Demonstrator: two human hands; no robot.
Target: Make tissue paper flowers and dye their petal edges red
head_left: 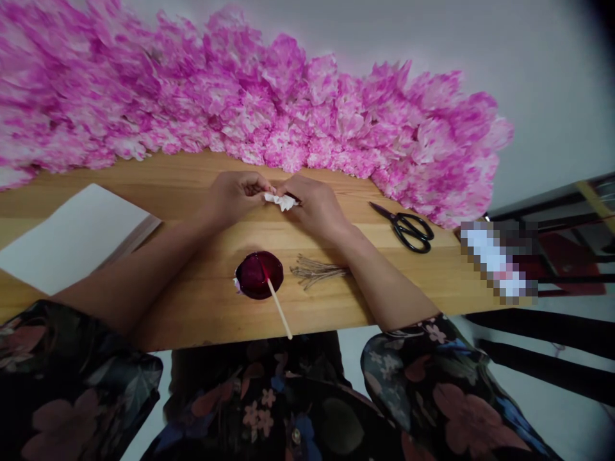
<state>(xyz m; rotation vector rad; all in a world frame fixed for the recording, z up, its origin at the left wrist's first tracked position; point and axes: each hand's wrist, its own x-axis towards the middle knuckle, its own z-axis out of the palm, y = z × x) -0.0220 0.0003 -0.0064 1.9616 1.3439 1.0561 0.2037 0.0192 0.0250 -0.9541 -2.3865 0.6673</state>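
Between my two hands is a small piece of crumpled white paper (281, 202), gathered into folds. My left hand (239, 195) pinches its left end with thumb and fingertips. My right hand (313, 203) is closed on its right end, the fingers partly hidden behind the hand. Nearer to me stands a small bowl (252, 276) of dark red liquid, a thin wooden stick (280, 312) leaning out over its rim. Right of the bowl lies a bundle of thin brown wires or stems (318, 271), close to my right forearm.
A long heap of pink and white paper flowers (288, 109) lines the back of the wooden table (192, 320). A stack of white paper (79, 234) lies at the left. Black-handled scissors (408, 227) lie at the right, near a blurred-out object (494, 259) at the table's end.
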